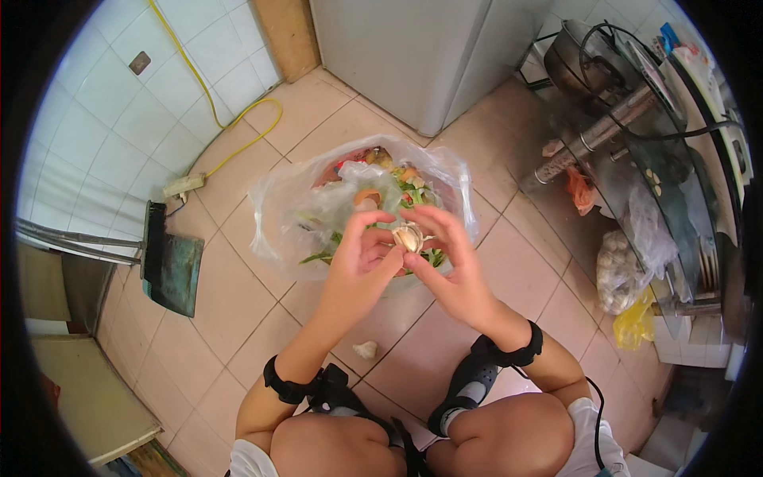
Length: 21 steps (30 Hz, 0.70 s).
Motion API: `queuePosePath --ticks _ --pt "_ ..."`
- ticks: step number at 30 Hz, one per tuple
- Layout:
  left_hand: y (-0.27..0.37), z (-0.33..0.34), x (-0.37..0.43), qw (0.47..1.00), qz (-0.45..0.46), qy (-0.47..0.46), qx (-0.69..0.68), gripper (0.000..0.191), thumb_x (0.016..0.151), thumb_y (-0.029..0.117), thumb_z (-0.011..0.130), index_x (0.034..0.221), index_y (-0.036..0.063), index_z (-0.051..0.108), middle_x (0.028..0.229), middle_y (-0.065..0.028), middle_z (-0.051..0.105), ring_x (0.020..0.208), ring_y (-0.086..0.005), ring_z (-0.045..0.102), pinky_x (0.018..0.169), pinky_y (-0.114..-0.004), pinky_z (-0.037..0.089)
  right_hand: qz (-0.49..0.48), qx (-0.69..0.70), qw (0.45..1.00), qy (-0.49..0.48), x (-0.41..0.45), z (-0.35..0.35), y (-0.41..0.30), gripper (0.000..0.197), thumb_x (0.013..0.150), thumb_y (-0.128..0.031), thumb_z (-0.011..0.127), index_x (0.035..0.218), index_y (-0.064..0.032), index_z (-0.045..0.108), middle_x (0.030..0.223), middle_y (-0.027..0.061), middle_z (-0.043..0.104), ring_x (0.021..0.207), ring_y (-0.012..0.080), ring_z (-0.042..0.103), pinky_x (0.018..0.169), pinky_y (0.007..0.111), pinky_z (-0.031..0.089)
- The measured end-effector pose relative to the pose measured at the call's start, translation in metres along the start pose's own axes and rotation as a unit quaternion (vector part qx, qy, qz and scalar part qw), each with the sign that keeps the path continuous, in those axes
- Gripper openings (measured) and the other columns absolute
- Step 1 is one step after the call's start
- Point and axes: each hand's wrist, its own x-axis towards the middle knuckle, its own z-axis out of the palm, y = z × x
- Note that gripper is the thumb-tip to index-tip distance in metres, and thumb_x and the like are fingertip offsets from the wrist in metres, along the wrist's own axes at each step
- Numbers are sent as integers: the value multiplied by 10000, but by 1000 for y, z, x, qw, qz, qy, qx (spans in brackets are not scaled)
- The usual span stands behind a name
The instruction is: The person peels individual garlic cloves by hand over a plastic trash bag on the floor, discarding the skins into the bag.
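A partly opened garlic bulb point(409, 237) is held between both hands, at the centre of the view. My left hand point(369, 253) grips it from the left with thumb and fingers, and my right hand point(444, 256) grips it from the right. Directly beneath them on the floor stands a clear plastic bag point(271, 206), its mouth spread wide, with green leaves, an eggshell and other food scraps inside. Another garlic bulb point(365, 349) lies on the tiles between the bag and my feet.
To the left are a dustpan point(173, 274), a power strip point(183, 186) and a yellow cable point(275, 119). A fridge point(399, 53) stands behind the bag. On the right, a glass-shelved rack holds a metal pot point(581, 62) and a bag of garlic point(617, 268), beside a yellow bag point(635, 322).
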Motion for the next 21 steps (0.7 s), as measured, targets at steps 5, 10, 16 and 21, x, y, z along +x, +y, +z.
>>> queuePosePath --ticks 5,10,16,21 --pt "-14 -12 1 1000 0 -3 6 289 889 41 590 1132 -23 447 1019 -94 557 893 -140 595 732 -272 529 15 -57 996 -61 6 -8 2 480 793 -22 701 1217 -66 481 1115 77 562 996 200 562 756 290 482" --pt "-9 -3 1 999 3 30 14 287 872 3 592 1117 -44 451 960 -94 566 853 -136 604 739 -282 550 -94 -165 982 -11 8 -9 -5 376 733 -16 739 1068 -72 579 999 73 563 903 238 549 721 308 472" --pt "-11 -2 6 999 9 39 21 286 863 -16 592 1111 -61 457 951 -108 586 846 -142 616 761 -290 562 -140 -284 948 27 8 -12 -6 248 690 -31 764 902 -67 640 922 68 584 866 281 535 745 339 458" --pt "-13 -4 7 1000 4 7 14 287 873 -2 588 1123 -63 461 971 -122 610 839 -141 623 746 -277 548 -96 -232 968 7 8 -18 -2 255 705 -23 755 931 -50 640 864 66 634 786 258 573 689 341 468"
